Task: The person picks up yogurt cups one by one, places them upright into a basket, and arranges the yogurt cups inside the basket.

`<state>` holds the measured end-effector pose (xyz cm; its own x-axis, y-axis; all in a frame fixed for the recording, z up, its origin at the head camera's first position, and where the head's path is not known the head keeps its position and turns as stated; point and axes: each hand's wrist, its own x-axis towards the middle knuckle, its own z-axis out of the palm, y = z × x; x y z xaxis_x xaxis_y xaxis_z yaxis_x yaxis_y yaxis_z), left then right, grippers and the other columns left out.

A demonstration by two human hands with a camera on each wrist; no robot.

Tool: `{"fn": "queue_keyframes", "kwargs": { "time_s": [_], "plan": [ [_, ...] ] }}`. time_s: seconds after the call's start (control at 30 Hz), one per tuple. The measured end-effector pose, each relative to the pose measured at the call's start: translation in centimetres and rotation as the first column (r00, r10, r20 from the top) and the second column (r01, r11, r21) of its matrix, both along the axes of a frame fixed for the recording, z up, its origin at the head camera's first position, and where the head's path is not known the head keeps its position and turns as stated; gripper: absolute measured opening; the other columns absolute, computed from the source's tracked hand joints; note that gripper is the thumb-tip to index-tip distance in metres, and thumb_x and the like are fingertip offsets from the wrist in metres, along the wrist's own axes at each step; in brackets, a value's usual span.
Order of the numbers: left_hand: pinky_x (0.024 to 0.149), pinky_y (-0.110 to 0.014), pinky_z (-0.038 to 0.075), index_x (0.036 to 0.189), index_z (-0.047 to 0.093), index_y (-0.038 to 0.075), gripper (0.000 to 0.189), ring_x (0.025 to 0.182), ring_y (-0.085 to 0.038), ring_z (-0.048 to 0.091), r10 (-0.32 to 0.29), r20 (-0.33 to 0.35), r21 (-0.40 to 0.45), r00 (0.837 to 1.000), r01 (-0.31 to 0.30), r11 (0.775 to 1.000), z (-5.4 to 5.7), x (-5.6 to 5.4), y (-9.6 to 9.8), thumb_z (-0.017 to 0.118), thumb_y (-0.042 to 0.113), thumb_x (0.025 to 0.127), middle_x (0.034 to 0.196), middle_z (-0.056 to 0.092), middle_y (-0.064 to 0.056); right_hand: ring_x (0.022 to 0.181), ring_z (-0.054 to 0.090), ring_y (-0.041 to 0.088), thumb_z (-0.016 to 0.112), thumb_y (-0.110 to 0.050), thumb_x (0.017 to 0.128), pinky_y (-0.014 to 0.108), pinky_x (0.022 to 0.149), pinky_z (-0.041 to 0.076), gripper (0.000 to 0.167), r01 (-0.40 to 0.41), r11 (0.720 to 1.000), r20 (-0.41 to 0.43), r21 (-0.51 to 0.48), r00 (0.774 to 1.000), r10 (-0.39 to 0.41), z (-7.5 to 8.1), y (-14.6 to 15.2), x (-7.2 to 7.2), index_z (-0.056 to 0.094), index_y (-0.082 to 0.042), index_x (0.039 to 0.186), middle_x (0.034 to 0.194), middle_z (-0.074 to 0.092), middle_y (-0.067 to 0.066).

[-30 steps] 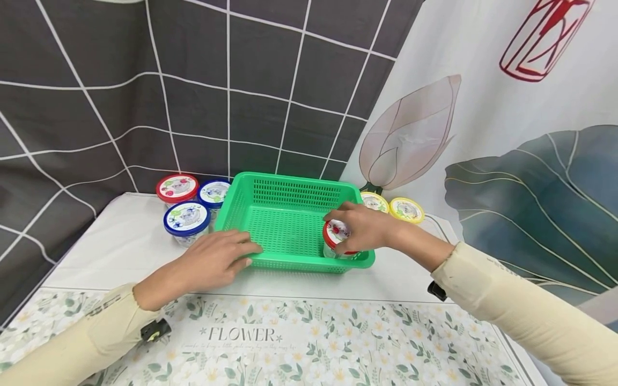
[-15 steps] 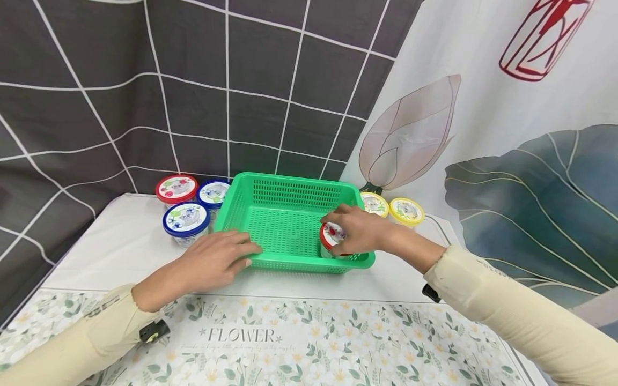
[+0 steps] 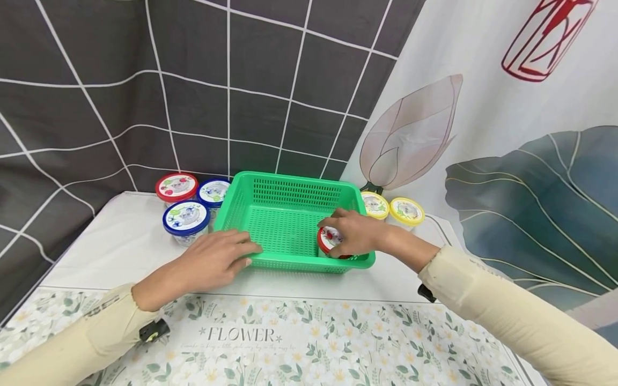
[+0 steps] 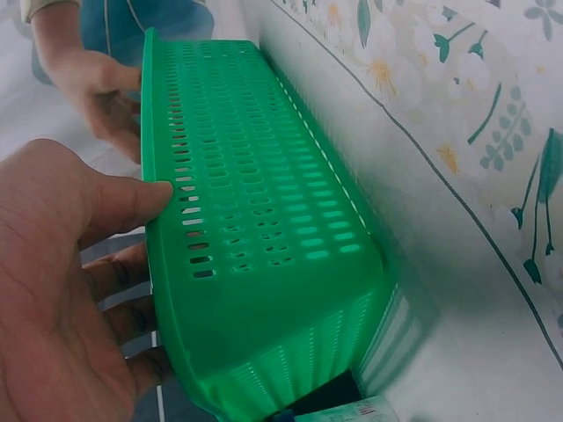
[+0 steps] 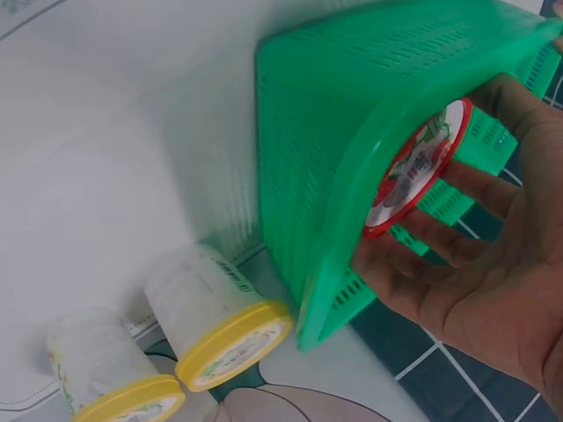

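The right hand (image 3: 354,231) is grasping a round tub with a red-rimmed, glossy printed lid (image 3: 330,239), its fingers and thumb spread around the lid's edge. That tub is inside a rectangular green plastic basket (image 3: 289,260), at the near right corner, lid facing up; I cannot tell whether its base rests on the basket's floor. The basket has slotted, sloping walls, a smooth rolled rim and a mesh-like bottom.

The left hand (image 3: 212,262) holds the basket's rim at the near left corner, thumb against the outer side and the other fingers over the inner side, knuckles softly bent.

Left of the basket three more round tubs stand upright: one with a red-rimmed lid (image 3: 177,186) at the far left, a blue-lidded one (image 3: 213,193) close beside the basket, and another blue-lidded one (image 3: 186,217) nearer. Right of the basket are two whitish, slightly tapered tubs with yellow lids (image 3: 375,205) (image 3: 407,211), side by side.

Everything sits on a smooth white tabletop (image 3: 120,241), its near part covered in a floral print (image 3: 338,343) lettered "FLOWER". Behind hangs rippled dark grey cloth with white grid lines (image 3: 270,64); to the right, pale fabric printed with a pink bud (image 3: 410,134). Both sleeves (image 3: 473,284) are cream-coloured and wrinkled.
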<state>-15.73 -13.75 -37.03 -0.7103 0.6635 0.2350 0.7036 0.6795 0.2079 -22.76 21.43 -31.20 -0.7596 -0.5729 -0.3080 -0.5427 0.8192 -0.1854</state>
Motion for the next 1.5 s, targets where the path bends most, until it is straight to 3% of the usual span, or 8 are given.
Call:
{"fn": "queue_keyframes", "kwargs": {
  "time_s": [0.8,1.5],
  "plan": [
    [0.078,-0.035,0.055,0.13,0.082,0.019,0.026,0.096,-0.014,0.064,-0.004,-0.018,0.004,1.0,0.004,1.0,-0.03,0.05,0.01,0.075,0.013,0.106,0.109,0.073,0.004,0.135,0.058,0.035,0.082,-0.034,0.096,0.046,0.097,0.064,0.073,-0.002,0.999,0.086,0.033,0.996,-0.001,0.53,-0.55,-0.5,0.058,-0.02,0.164,0.157,0.055,0.018],
    [0.08,-0.036,0.056,0.132,0.082,0.019,0.027,0.098,-0.014,0.065,0.001,0.005,0.0,1.0,-0.001,1.0,0.07,0.0,0.06,0.074,0.013,0.106,0.111,0.074,0.004,0.141,0.055,0.039,0.078,-0.044,0.096,0.047,0.096,0.065,0.076,0.004,1.0,0.063,0.026,0.998,-0.006,0.81,-0.38,-0.66,0.056,-0.021,0.166,0.162,0.053,0.018]
  ]
}}
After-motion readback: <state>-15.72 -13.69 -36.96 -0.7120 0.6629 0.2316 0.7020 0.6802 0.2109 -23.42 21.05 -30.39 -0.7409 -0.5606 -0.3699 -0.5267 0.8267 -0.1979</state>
